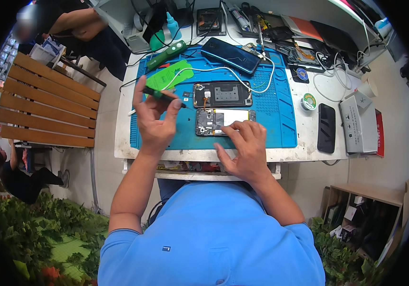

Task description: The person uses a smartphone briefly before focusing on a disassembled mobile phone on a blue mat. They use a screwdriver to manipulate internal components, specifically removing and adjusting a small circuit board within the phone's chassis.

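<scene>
Left hand [154,114] pinching green-handled screwdriver [162,95] — keep tip vertical; right hand [245,145] spread, pressing opened phone [224,122] flat — hold steady.

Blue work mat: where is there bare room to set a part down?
The blue work mat is bare on its right side, right of the two opened phones, and along its near edge between the hands. The bench's far edge, behind the dark blue phone, is crowded.

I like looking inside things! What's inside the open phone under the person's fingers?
Inside the opened phone you can see a dark circuit board at its left end and a shiny pale panel in the middle. The right hand covers its right end, so that part is hidden.
</scene>
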A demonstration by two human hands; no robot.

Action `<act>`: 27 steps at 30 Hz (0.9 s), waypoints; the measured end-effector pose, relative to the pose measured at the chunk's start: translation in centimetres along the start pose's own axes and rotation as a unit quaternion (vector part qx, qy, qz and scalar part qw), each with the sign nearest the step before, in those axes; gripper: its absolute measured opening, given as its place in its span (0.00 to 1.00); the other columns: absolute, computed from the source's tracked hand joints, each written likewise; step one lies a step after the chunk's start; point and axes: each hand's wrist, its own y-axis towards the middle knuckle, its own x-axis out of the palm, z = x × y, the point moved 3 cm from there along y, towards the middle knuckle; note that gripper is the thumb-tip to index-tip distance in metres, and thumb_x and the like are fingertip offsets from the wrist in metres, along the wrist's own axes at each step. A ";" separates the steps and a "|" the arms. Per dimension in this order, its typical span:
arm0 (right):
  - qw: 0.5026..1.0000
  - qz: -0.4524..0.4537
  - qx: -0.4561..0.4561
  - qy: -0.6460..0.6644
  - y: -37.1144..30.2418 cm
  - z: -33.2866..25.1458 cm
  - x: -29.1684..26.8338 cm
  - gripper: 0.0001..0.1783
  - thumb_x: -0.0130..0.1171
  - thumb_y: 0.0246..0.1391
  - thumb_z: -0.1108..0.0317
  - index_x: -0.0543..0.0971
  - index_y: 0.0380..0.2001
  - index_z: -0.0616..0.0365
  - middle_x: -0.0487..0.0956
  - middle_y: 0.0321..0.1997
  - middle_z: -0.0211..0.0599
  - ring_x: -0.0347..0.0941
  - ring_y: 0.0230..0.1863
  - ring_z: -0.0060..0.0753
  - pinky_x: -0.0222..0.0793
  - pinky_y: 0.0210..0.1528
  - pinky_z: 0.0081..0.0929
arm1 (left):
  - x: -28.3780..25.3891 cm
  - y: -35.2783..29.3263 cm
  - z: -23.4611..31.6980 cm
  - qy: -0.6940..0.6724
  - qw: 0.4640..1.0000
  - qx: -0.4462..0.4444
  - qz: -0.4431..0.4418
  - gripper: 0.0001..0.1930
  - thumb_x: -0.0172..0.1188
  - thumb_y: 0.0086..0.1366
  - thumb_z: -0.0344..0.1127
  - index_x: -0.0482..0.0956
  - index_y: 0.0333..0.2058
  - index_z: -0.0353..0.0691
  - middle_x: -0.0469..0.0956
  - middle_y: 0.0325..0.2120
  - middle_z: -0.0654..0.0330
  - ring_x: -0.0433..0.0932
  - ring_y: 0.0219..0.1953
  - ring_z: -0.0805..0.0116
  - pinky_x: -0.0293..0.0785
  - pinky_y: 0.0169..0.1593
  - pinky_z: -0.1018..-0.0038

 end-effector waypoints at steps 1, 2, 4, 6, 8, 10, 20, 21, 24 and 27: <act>1.000 -0.014 0.000 -0.009 0.1 -0.2 0.0 0.28 0.78 0.57 0.53 0.86 0.55 0.58 0.81 0.53 0.44 0.74 0.60 0.48 0.63 0.66 0.53 | 0.8 0.4 0.1 0.008 0.998 0.043 -0.034 0.49 0.70 0.76 0.22 0.46 0.83 0.43 0.85 0.48 0.52 0.88 0.49 0.68 0.87 0.54 0.69; 1.000 -0.022 -0.003 -0.021 0.2 -0.4 -0.1 0.31 0.78 0.57 0.50 0.86 0.57 0.58 0.81 0.55 0.45 0.73 0.62 0.49 0.61 0.69 0.55 | 1.5 1.0 0.0 0.018 0.994 0.086 -0.066 0.48 0.71 0.75 0.22 0.46 0.82 0.43 0.86 0.47 0.52 0.88 0.49 0.68 0.87 0.54 0.69; 0.998 -0.037 -0.008 -0.044 0.5 -0.7 -0.2 0.36 0.77 0.57 0.42 0.85 0.59 0.58 0.79 0.59 0.47 0.71 0.65 0.52 0.57 0.75 0.60 | 2.8 1.9 -0.3 0.035 0.983 0.148 -0.103 0.47 0.72 0.74 0.22 0.50 0.81 0.42 0.86 0.45 0.52 0.89 0.45 0.67 0.88 0.51 0.69; 0.998 -0.032 -0.008 -0.050 0.8 -0.9 -0.3 0.39 0.77 0.57 0.39 0.85 0.60 0.58 0.78 0.61 0.47 0.71 0.67 0.53 0.52 0.81 0.65 | 3.8 2.5 -1.0 0.049 0.974 0.186 -0.118 0.46 0.74 0.72 0.23 0.54 0.79 0.38 0.88 0.41 0.52 0.91 0.40 0.64 0.90 0.46 0.69; 0.998 -0.035 0.002 -0.049 0.8 -0.7 -0.2 0.40 0.76 0.57 0.37 0.85 0.60 0.59 0.78 0.61 0.47 0.70 0.69 0.53 0.47 0.84 0.68 | 4.1 2.4 -1.3 0.054 0.973 0.193 -0.119 0.45 0.74 0.72 0.23 0.56 0.79 0.38 0.88 0.40 0.52 0.92 0.38 0.64 0.90 0.43 0.69; 0.998 -0.046 0.021 -0.043 0.4 -0.3 0.2 0.40 0.77 0.57 0.36 0.85 0.59 0.59 0.79 0.61 0.46 0.70 0.71 0.52 0.44 0.86 0.70 | 4.3 2.3 -1.4 0.059 0.971 0.197 -0.123 0.44 0.75 0.72 0.24 0.56 0.78 0.37 0.88 0.40 0.52 0.92 0.37 0.64 0.90 0.41 0.69; 0.997 -0.054 0.019 -0.044 0.3 -0.2 0.3 0.39 0.76 0.59 0.39 0.86 0.58 0.62 0.80 0.60 0.47 0.72 0.70 0.51 0.42 0.87 0.71 | 4.3 2.1 -1.8 0.070 0.971 0.187 -0.130 0.43 0.75 0.72 0.25 0.58 0.78 0.37 0.87 0.39 0.53 0.90 0.35 0.65 0.88 0.39 0.70; 0.997 -0.054 0.019 -0.044 0.3 -0.2 0.3 0.39 0.76 0.59 0.39 0.86 0.58 0.63 0.80 0.60 0.47 0.72 0.70 0.51 0.42 0.87 0.71 | 4.3 2.1 -1.8 0.068 0.972 0.184 -0.131 0.43 0.75 0.72 0.25 0.58 0.78 0.37 0.87 0.39 0.53 0.90 0.35 0.65 0.88 0.39 0.70; 0.997 -0.054 0.018 -0.044 0.3 -0.2 0.3 0.39 0.76 0.59 0.39 0.86 0.58 0.63 0.80 0.60 0.47 0.72 0.70 0.51 0.43 0.87 0.71 | 4.4 2.2 -1.7 0.065 0.973 0.180 -0.132 0.43 0.74 0.72 0.25 0.58 0.78 0.37 0.87 0.39 0.53 0.90 0.35 0.66 0.87 0.39 0.70; 0.997 -0.055 0.018 -0.042 0.3 -0.2 0.3 0.39 0.76 0.59 0.39 0.86 0.59 0.63 0.80 0.60 0.48 0.71 0.70 0.51 0.43 0.87 0.71 | 4.3 2.1 -2.0 0.066 0.974 0.175 -0.131 0.42 0.75 0.72 0.25 0.59 0.78 0.37 0.87 0.39 0.53 0.90 0.35 0.65 0.87 0.39 0.70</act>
